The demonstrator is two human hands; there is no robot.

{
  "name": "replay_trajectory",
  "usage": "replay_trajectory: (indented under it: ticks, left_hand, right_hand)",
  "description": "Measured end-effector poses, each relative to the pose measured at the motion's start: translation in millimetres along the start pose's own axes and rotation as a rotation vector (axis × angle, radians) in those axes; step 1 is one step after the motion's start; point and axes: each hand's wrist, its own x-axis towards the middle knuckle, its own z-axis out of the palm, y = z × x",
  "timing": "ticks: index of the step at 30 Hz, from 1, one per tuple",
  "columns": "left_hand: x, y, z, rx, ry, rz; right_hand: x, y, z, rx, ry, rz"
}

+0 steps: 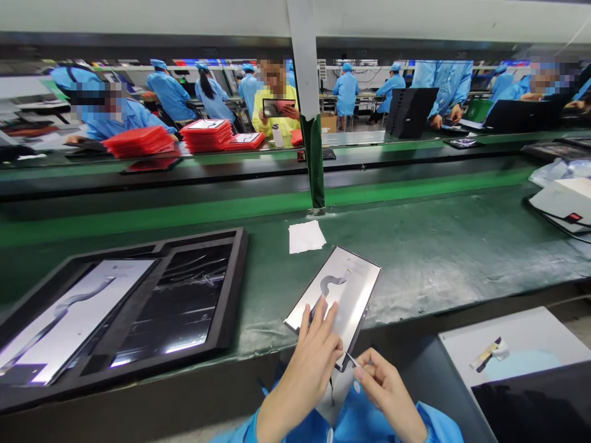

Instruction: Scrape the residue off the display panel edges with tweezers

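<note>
A display panel point(355, 289) lies back side up, slanted across the front edge of the bench, with a grey curved ribbon cable point(331, 282) on its silvery back. Spread over its near half, the fingers of my left hand point(314, 351) press on it and hold it in place. My right hand point(383, 384) pinches a thin, pale, pointed tool point(352, 360), whose tip meets the panel's near right corner beside my left thumb. Whether the tool is one half of a pair of tweezers cannot be made out.
A black foam tray point(237, 277) with more panels stands at the left. White paper squares point(307, 237) lie behind my panel, near an upright post point(314, 160). At lower right is a white board point(521, 332). Co-workers sit across, behind red stacks point(205, 135).
</note>
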Motion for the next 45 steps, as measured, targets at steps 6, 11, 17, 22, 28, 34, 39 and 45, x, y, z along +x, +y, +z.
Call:
replay_trajectory:
  ticks: [6,11,17,22,28,34,39,45]
  left_hand:
    - [6.4,6.3,13.4,0.045,0.005,0.107]
    - [18.7,0.8,3.3,-0.078,-0.053,0.057]
    - [0.3,-14.4,-5.8,-0.178,0.011,-0.024]
    - [-18.5,-23.4,-8.8,-0.160,-0.043,0.124]
    - [-18.0,-24.2,-5.3,-0.089,-0.022,0.128]
    - [-19.0,-26.1,-2.2,-0.079,-0.007,0.131]
    - [-19.2,-25.4,-2.5,-0.075,-0.005,0.126]
    - [-18.7,-24.7,-3.7,-0.095,-0.018,0.109]
  right_hand:
    - [-1.7,-1.3,-1.0,-0.024,-0.007,0.079]
    - [-5.2,-8.3,-4.4,-0.234,0.057,-0.017]
    - [-6.3,-8.0,-0.7,-0.198,0.067,-0.017]
    - [-4.0,-11.4,-4.6,-0.130,0.027,0.037]
    - [-0.1,-9.6,-10.3,0.000,-0.043,0.144]
    - [-1.3,-8.2,-15.1,0.042,-0.020,0.202]
    - [-0.6,-7.2,-19.0,0.055,-0.017,0.214]
    - [0.0,-9.6,-20.1,0.069,0.013,0.230]
